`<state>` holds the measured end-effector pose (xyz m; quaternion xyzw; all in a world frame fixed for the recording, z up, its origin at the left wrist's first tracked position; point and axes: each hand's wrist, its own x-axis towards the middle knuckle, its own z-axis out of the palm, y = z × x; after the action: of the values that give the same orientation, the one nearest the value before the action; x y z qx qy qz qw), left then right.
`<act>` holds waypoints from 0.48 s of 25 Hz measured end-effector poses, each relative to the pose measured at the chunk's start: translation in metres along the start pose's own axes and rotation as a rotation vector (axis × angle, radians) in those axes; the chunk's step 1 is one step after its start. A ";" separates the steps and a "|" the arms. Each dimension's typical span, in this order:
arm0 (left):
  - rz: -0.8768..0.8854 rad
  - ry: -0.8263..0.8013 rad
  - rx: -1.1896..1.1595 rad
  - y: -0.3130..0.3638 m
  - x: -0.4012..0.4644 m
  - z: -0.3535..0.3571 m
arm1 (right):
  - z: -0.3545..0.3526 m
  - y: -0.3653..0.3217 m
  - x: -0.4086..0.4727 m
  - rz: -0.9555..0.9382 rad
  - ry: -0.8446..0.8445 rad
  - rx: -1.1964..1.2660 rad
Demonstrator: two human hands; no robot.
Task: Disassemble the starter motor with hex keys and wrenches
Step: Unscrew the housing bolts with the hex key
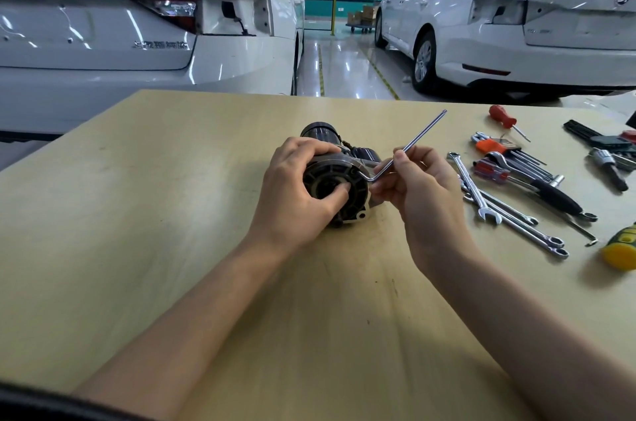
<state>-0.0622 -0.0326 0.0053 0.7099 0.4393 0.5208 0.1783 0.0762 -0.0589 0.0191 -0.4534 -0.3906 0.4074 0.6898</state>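
**Hex key seated at the motor's end plate**

The left hand (303, 186) grips the starter motor (339, 172), fingers curled over its top and the thumb pressed against the dark end plate that faces the camera. The right hand (416, 183) pinches the hex key (406, 148) near its bend; the short leg points into the edge of the end plate, seemingly at a bolt (the bolt head itself is too small to make out), and the long leg slants up and away. The motor lies on its side near the middle of the counter (172, 214), its black body pointing away from the person.

If the key is not fully seated, a hard turn could round the socket or let the key slip out toward the left thumb. The round body could also roll under torque if the left hand loosens.

To the right lie wrenches (481, 200), a folding key set (499, 169) and a red screwdriver (502, 115).
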 end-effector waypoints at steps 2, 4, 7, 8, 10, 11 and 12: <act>0.005 0.005 -0.001 0.000 0.001 0.000 | 0.000 -0.001 0.000 0.000 0.002 -0.006; 0.009 0.007 0.001 0.000 0.001 0.000 | 0.000 -0.001 0.000 -0.012 -0.002 -0.029; 0.016 0.008 -0.002 -0.001 0.001 0.001 | 0.001 -0.001 -0.001 -0.036 -0.013 -0.052; 0.017 0.007 -0.004 -0.001 0.001 0.001 | 0.002 -0.001 -0.002 -0.041 -0.017 -0.051; 0.022 0.006 -0.007 -0.002 0.001 0.000 | 0.002 -0.001 -0.003 -0.053 -0.027 -0.054; 0.026 0.006 -0.006 -0.002 0.001 0.000 | 0.002 -0.001 -0.004 -0.060 -0.033 -0.058; 0.027 0.007 -0.005 -0.002 0.002 0.000 | 0.002 -0.002 -0.004 -0.066 -0.040 -0.061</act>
<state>-0.0633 -0.0302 0.0049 0.7137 0.4289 0.5266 0.1716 0.0733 -0.0628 0.0203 -0.4529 -0.4312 0.3812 0.6809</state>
